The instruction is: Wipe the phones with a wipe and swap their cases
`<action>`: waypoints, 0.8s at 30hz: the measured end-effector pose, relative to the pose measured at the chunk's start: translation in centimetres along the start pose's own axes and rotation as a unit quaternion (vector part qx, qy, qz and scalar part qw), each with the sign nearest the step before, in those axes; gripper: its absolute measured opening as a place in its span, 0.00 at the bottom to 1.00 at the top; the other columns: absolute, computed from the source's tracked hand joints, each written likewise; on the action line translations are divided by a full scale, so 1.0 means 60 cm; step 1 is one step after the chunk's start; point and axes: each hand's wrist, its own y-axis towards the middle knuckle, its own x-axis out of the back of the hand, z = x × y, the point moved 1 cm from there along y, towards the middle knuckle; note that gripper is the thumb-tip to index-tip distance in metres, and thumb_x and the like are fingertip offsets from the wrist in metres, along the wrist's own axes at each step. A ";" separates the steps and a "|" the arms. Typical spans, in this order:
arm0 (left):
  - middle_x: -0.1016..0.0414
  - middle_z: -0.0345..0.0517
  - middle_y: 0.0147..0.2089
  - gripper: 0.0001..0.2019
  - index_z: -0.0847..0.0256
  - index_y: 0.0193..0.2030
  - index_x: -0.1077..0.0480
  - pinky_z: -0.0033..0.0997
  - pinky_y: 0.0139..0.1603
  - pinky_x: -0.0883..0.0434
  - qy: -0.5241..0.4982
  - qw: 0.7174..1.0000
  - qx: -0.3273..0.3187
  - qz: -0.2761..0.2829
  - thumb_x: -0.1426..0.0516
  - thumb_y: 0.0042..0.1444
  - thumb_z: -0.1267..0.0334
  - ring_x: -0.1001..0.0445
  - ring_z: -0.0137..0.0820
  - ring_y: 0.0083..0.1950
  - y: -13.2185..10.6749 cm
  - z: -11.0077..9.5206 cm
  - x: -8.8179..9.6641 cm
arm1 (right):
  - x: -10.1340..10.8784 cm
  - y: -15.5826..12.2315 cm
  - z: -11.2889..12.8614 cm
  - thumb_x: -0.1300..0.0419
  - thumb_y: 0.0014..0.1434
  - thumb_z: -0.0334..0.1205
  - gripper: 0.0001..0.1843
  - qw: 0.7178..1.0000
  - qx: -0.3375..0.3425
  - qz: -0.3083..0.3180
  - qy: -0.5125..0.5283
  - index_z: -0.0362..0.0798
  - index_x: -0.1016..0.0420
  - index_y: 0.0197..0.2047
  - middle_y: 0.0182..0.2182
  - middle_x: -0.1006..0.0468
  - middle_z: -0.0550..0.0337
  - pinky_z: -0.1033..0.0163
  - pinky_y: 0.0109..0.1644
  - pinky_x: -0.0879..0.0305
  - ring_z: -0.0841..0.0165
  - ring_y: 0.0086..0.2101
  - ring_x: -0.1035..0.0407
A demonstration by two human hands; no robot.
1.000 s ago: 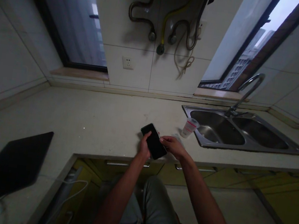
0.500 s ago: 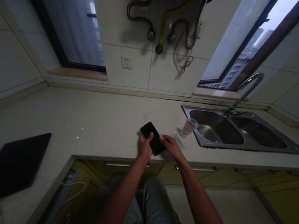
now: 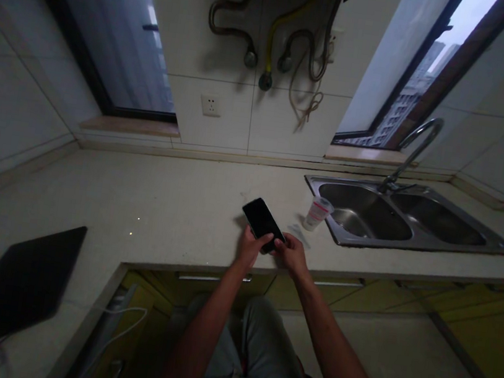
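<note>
A black smartphone (image 3: 263, 217) with a dark screen is held between both hands above the front part of the counter. My left hand (image 3: 251, 246) grips its lower left side, with the thumb lying across the screen. On the lower right edge my right hand (image 3: 291, 252) is closed, its thumb at the corner of the screen. The fingers under the phone are hidden. To the right of the phone a clear plastic cup (image 3: 317, 214) with red print stands on the counter, beside a thin see-through piece (image 3: 298, 233) lying flat.
A double-bowl steel sink (image 3: 336, 238) with a curved faucet (image 3: 423, 135) is at the right. On the left lie a closed dark laptop (image 3: 17, 287) and a white cable (image 3: 134, 322) hanging over the counter's edge. Pipes (image 3: 272, 42) run down the back wall.
The phone has moved slightly away from me, and both thumbs now lie close together near its lower end. My right hand has shifted from the upper right edge to the lower corner.
</note>
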 end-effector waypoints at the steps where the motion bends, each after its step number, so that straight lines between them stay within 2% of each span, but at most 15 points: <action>1: 0.21 0.46 0.41 0.29 0.60 0.44 0.31 0.32 0.46 0.28 0.022 1.000 0.003 0.016 0.26 0.34 0.62 0.23 0.33 0.41 0.002 0.003 0.001 | 0.002 0.001 -0.001 0.32 0.40 0.59 0.31 1.000 0.011 -0.017 0.007 0.45 0.27 0.40 0.29 0.25 0.59 0.56 0.35 0.26 0.64 0.30 0.30; 3: 0.20 0.47 0.39 0.28 0.61 0.42 0.30 0.32 0.45 0.27 0.072 0.997 0.012 0.040 0.26 0.35 0.57 0.22 0.33 0.39 0.007 0.009 0.003 | 0.006 0.002 -0.004 0.31 0.41 0.59 0.30 0.998 0.033 -0.042 0.028 0.46 0.27 0.41 0.30 0.24 0.59 0.57 0.35 0.27 0.64 0.29 0.29; 5: 0.20 0.48 0.36 0.27 0.62 0.40 0.29 0.32 0.43 0.27 0.110 0.993 0.017 0.039 0.27 0.35 0.53 0.22 0.33 0.36 0.013 0.015 0.006 | 0.009 0.001 -0.008 0.31 0.42 0.59 0.29 0.997 0.049 -0.044 0.044 0.47 0.27 0.41 0.29 0.24 0.59 0.58 0.35 0.27 0.64 0.29 0.29; 9: 0.19 0.46 0.36 0.28 0.61 0.39 0.29 0.32 0.42 0.26 0.126 0.992 -0.003 0.017 0.28 0.34 0.50 0.22 0.33 0.36 0.019 0.022 0.010 | 0.010 -0.002 -0.009 0.30 0.45 0.59 0.28 0.996 0.063 -0.015 0.055 0.49 0.26 0.43 0.34 0.21 0.57 0.56 0.39 0.26 0.62 0.32 0.27; 12: 0.20 0.45 0.35 0.27 0.61 0.39 0.29 0.31 0.38 0.26 0.139 0.990 0.003 0.015 0.28 0.35 0.49 0.23 0.32 0.33 0.019 0.021 0.012 | 0.013 -0.003 -0.004 0.32 0.48 0.60 0.27 0.997 0.069 0.009 0.023 0.49 0.25 0.44 0.36 0.20 0.57 0.55 0.40 0.26 0.60 0.34 0.26; 14: 0.20 0.45 0.35 0.28 0.61 0.41 0.29 0.31 0.36 0.26 0.133 0.991 0.017 0.021 0.29 0.36 0.48 0.23 0.32 0.33 0.019 0.016 0.015 | 0.019 -0.004 0.000 0.33 0.50 0.61 0.27 0.996 0.080 0.020 -0.027 0.49 0.23 0.44 0.35 0.20 0.57 0.56 0.40 0.26 0.60 0.34 0.26; 17: 0.20 0.47 0.38 0.29 0.62 0.44 0.29 0.32 0.38 0.26 0.114 0.992 0.022 0.040 0.29 0.37 0.49 0.22 0.34 0.36 0.018 0.005 0.021 | 0.037 -0.007 0.002 0.36 0.51 0.63 0.27 0.991 0.096 0.012 -0.095 0.48 0.19 0.42 0.36 0.19 0.55 0.57 0.39 0.27 0.60 0.35 0.26; 21: 0.20 0.48 0.39 0.28 0.63 0.43 0.28 0.32 0.37 0.26 0.144 0.988 0.036 0.040 0.30 0.38 0.49 0.22 0.35 0.36 0.015 -0.016 0.036 | 0.073 -0.019 -0.002 0.37 0.52 0.63 0.27 0.992 0.071 -0.017 -0.107 0.46 0.16 0.39 0.32 0.18 0.54 0.59 0.33 0.31 0.63 0.29 0.27; 24: 0.20 0.48 0.37 0.27 0.64 0.42 0.27 0.32 0.33 0.26 0.186 0.980 0.057 0.028 0.29 0.37 0.50 0.22 0.35 0.35 0.014 -0.032 0.049 | 0.091 -0.025 -0.006 0.35 0.51 0.60 0.26 0.992 0.060 0.004 -0.110 0.45 0.16 0.38 0.26 0.19 0.56 0.61 0.31 0.33 0.65 0.26 0.29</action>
